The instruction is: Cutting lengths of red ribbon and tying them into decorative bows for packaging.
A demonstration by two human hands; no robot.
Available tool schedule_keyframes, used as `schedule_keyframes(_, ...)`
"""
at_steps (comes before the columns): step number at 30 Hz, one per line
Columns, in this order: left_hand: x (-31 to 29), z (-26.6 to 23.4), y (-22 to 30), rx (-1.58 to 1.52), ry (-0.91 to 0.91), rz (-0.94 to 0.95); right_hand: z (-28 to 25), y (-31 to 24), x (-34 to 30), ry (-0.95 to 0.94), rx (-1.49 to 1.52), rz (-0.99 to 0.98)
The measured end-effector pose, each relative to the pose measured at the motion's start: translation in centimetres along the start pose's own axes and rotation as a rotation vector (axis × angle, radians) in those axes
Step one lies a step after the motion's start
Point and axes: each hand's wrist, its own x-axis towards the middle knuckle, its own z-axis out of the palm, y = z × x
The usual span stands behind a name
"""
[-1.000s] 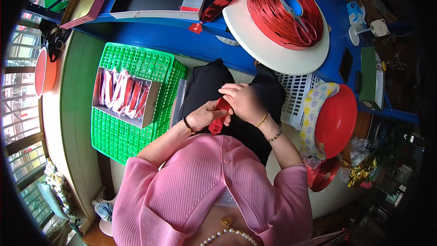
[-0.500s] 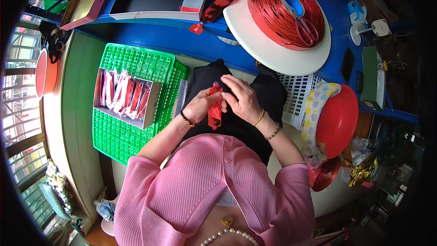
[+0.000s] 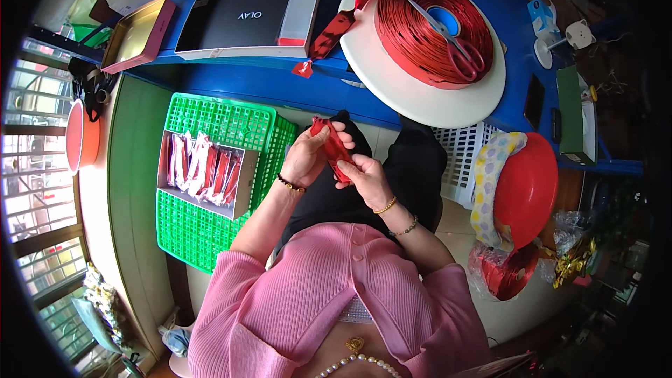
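Observation:
My left hand (image 3: 304, 159) pinches the upper end of a shiny red foil packet (image 3: 337, 152) above my lap. Its lower end is gripped by my right hand (image 3: 369, 180), so the packet slants between the two. Fingers cover parts of it, and any contents are hidden. Beyond my hands, a big roll of red foil strip (image 3: 420, 52) lies on a white round board (image 3: 371, 63). Scissors (image 3: 462, 56) with dark red handles rest on the roll. From it a loose tail of strip (image 3: 332, 36) hangs past the blue table's edge.
At left, a grey box (image 3: 241, 182) of several red-and-white packets sits on an upturned green basket (image 3: 189, 238). A black tray box (image 3: 245, 14) and a pink-and-gold box lid (image 3: 143, 35) stand on the blue table (image 3: 280, 73). A red basin (image 3: 528, 189) is at right.
My right hand has moved from the packet's top down to its lower end. The packet has tilted from upright to slanting. The whole view has shifted slightly.

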Motion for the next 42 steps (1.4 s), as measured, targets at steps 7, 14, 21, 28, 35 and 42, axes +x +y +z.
schedule_keyframes(7,-0.4,0.4,1.5,0.031,-0.070,0.072,-0.1,-0.3,-0.7,0.019,-0.069,0.026)
schedule_keyframes(14,1.2,-0.6,0.2,-0.093,0.110,0.180,0.6,-1.3,0.6,0.295,-1.058,-0.705)
schedule_keyframes(21,2.1,0.3,-0.5,-0.131,0.201,0.229,1.7,-2.3,2.3,0.237,-1.251,-0.841)
schedule_keyframes(28,2.5,1.8,3.2,0.037,0.134,0.248,1.9,-4.5,4.1,0.253,-1.149,-0.961)
schedule_keyframes(35,8.8,0.3,13.7,1.006,0.384,0.778,1.9,-7.9,4.9,0.342,-0.925,-0.967)
schedule_keyframes(42,16.5,-0.8,20.2,1.779,0.706,0.250,0.9,-6.9,4.4,0.294,-0.914,-0.894)
